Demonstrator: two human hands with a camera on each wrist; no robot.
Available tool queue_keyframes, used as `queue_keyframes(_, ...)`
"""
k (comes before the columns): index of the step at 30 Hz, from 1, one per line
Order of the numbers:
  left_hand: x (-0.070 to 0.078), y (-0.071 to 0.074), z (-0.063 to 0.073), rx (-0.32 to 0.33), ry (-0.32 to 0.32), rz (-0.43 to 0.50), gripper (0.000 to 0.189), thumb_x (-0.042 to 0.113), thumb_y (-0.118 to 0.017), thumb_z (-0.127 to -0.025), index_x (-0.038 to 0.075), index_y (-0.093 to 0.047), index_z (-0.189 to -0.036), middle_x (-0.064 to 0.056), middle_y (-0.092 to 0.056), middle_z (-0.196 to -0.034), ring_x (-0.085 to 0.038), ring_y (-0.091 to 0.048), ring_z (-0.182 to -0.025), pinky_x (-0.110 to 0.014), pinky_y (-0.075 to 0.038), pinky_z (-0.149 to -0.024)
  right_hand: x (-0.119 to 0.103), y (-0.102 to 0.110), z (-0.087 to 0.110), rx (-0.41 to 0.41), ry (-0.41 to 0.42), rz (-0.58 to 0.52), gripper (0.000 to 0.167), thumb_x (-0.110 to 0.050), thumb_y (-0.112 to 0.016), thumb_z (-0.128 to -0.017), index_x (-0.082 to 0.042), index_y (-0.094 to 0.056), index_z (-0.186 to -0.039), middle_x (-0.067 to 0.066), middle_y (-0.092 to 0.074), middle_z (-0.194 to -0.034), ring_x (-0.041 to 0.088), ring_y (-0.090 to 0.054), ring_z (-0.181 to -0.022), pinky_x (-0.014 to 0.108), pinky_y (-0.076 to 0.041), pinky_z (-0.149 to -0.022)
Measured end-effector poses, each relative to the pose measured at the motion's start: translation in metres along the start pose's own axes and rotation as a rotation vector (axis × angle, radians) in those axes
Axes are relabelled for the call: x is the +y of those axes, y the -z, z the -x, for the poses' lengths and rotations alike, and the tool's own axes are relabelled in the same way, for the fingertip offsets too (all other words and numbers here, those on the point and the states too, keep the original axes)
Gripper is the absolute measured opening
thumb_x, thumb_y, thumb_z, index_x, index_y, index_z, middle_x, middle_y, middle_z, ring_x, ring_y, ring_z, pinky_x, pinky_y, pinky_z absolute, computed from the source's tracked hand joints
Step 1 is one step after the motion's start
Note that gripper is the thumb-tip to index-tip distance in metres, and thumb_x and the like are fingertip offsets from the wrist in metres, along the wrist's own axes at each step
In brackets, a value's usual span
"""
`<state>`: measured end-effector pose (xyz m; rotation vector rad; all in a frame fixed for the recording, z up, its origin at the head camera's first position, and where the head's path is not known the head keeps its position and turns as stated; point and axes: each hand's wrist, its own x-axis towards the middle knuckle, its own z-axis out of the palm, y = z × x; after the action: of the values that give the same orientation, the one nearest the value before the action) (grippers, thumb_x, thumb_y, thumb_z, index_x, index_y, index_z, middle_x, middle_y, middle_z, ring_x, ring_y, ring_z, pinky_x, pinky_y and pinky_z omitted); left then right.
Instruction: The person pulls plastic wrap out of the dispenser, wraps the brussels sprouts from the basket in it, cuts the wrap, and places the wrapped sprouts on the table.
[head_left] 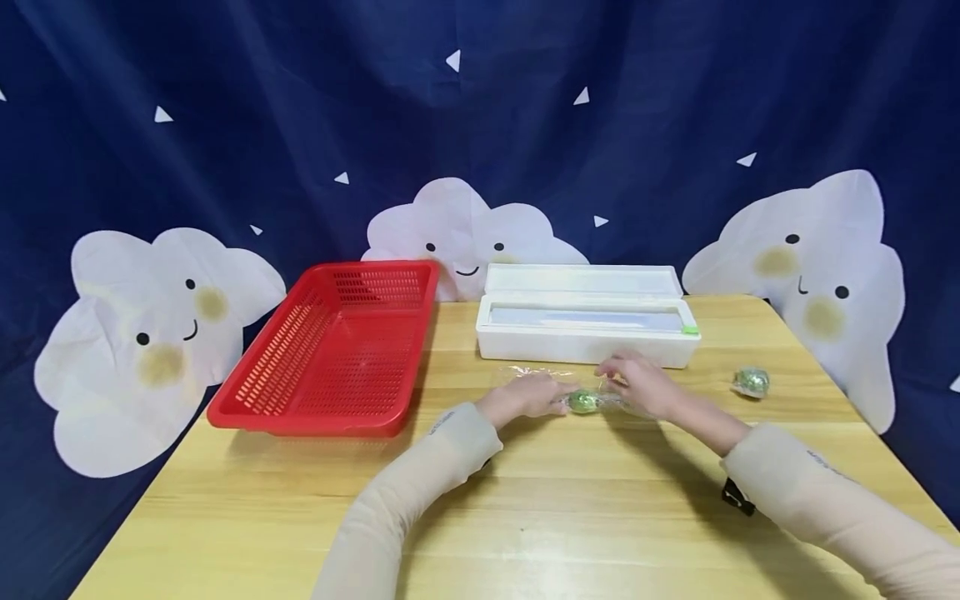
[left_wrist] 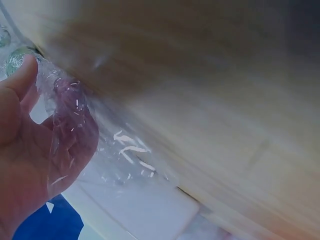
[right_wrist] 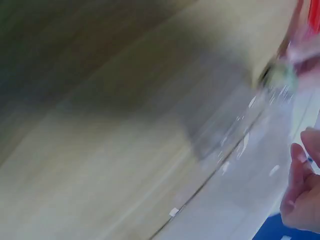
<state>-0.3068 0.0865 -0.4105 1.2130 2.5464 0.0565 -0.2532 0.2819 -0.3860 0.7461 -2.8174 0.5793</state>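
Note:
A small round green item (head_left: 582, 402) lies in clear plastic film (left_wrist: 125, 155) on the table, in front of the white box. My left hand (head_left: 531, 394) grips it from the left; in the left wrist view the thumb is against the green item (left_wrist: 15, 61) and the other fingers curl behind the film. Just to the right, my right hand (head_left: 641, 387) hovers over the film with loosely bent fingers. In the right wrist view, the right hand (right_wrist: 304, 197) shows a gap between thumb and fingers, beside the film, and nothing shows in its grasp.
Behind the hands stands a long white film dispenser box (head_left: 588, 343), lid up, with a green slider (head_left: 689, 330) at its right end. A red perforated basket (head_left: 408, 392) sits at left. Another film-wrapped green ball (head_left: 752, 382) lies on the wooden table (head_left: 525, 517) at right.

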Motion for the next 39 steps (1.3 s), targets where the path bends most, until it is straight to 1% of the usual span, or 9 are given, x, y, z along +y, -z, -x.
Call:
queue_keyframes(3,-0.001,0.001,0.001,0.016,-0.004,0.007,0.054,0.034,-0.051,-0.091,0.025,-0.033,-0.141,-0.006,-0.059,-0.121,-0.021,-0.059,-0.092,-0.033,-0.046,-0.085,-0.011,-0.009,-0.001,-0.064,0.028,-0.012,0.030,-0.008,-0.072,-0.074,0.003,-0.062,-0.100,0.013,-0.060,-0.090,0.026,-0.059,-0.079,0.039,-0.051,-0.070)
queue_keyframes(8,-0.005,0.002,0.005,0.064,0.009,0.061,0.058,0.034,-0.053,-0.090,0.022,-0.030,-0.143,-0.006,-0.051,-0.132,-0.023,-0.053,-0.110,-0.036,-0.043,-0.091,-0.013,-0.023,-0.001,-0.098,-0.031,-0.011,0.036,-0.014,-0.079,-0.065,-0.003,-0.060,-0.094,0.009,-0.060,-0.090,0.020,-0.058,-0.075,0.033,-0.050,-0.062)
queue_keyframes(12,-0.015,0.004,0.012,0.175,0.035,0.113,0.059,0.031,-0.058,-0.088,0.018,-0.035,-0.141,-0.009,-0.047,-0.135,-0.026,-0.047,-0.119,-0.040,-0.042,-0.094,-0.009,-0.027,-0.003,-0.088,-0.066,-0.004,0.033,-0.014,-0.080,-0.064,-0.008,-0.058,-0.089,0.004,-0.061,-0.085,0.017,-0.056,-0.071,0.032,-0.047,-0.057)
queue_keyframes(16,-0.014,0.009,0.019,0.320,0.086,0.026,0.048,0.027,-0.063,-0.086,0.018,-0.050,-0.131,-0.007,-0.054,-0.121,-0.021,-0.051,-0.109,-0.035,-0.045,-0.086,-0.008,-0.029,-0.003,-0.064,-0.047,0.014,0.030,-0.011,-0.079,-0.065,-0.007,-0.059,-0.087,0.002,-0.061,-0.080,0.016,-0.056,-0.068,0.031,-0.048,-0.057)
queue_keyframes(19,-0.003,0.010,0.025,0.380,0.063,-0.041,0.039,0.026,-0.062,-0.086,0.016,-0.057,-0.123,-0.005,-0.054,-0.114,-0.019,-0.050,-0.104,-0.032,-0.044,-0.084,-0.007,-0.027,-0.004,-0.064,-0.024,0.036,0.028,-0.009,-0.079,-0.065,-0.006,-0.061,-0.086,0.002,-0.062,-0.077,0.015,-0.055,-0.066,0.029,-0.047,-0.056)
queue_keyframes(24,0.024,0.007,0.036,0.264,-0.020,-0.079,0.051,0.035,-0.059,-0.087,0.014,-0.047,-0.133,-0.007,-0.048,-0.126,-0.021,-0.046,-0.113,-0.037,-0.041,-0.092,-0.008,-0.020,-0.007,-0.144,-0.015,0.014,0.022,-0.010,-0.075,-0.071,-0.005,-0.063,-0.088,-0.001,-0.061,-0.074,0.011,-0.051,-0.063,0.025,-0.043,-0.054)
queue_keyframes(30,0.045,0.006,0.048,0.079,0.008,-0.075,0.077,0.045,-0.056,-0.086,0.015,-0.020,-0.146,-0.011,-0.034,-0.142,-0.026,-0.035,-0.129,-0.048,-0.029,-0.103,-0.005,-0.013,-0.007,-0.311,-0.001,-0.152,0.019,-0.009,-0.065,-0.080,0.002,-0.065,-0.096,0.002,-0.062,-0.075,0.010,-0.051,-0.063,0.024,-0.045,-0.057)
queue_keyframes(35,0.048,0.001,0.053,0.037,0.005,-0.118,0.077,0.048,-0.056,-0.085,0.015,-0.022,-0.145,-0.010,-0.032,-0.143,-0.028,-0.034,-0.129,-0.048,-0.025,-0.105,-0.001,-0.012,-0.006,-0.383,0.073,-0.246,0.025,-0.010,-0.061,-0.085,0.010,-0.064,-0.100,0.017,-0.067,-0.091,0.020,-0.063,-0.078,0.031,-0.052,-0.069)
queue_keyframes(39,0.046,-0.002,0.053,0.049,-0.016,-0.162,0.075,0.049,-0.055,-0.085,0.014,-0.026,-0.144,-0.009,-0.033,-0.143,-0.026,-0.033,-0.129,-0.047,-0.027,-0.104,0.002,-0.012,-0.004,-0.393,0.061,-0.224,0.029,-0.012,-0.057,-0.088,0.011,-0.062,-0.105,0.014,-0.064,-0.088,0.018,-0.058,-0.076,0.029,-0.049,-0.069)
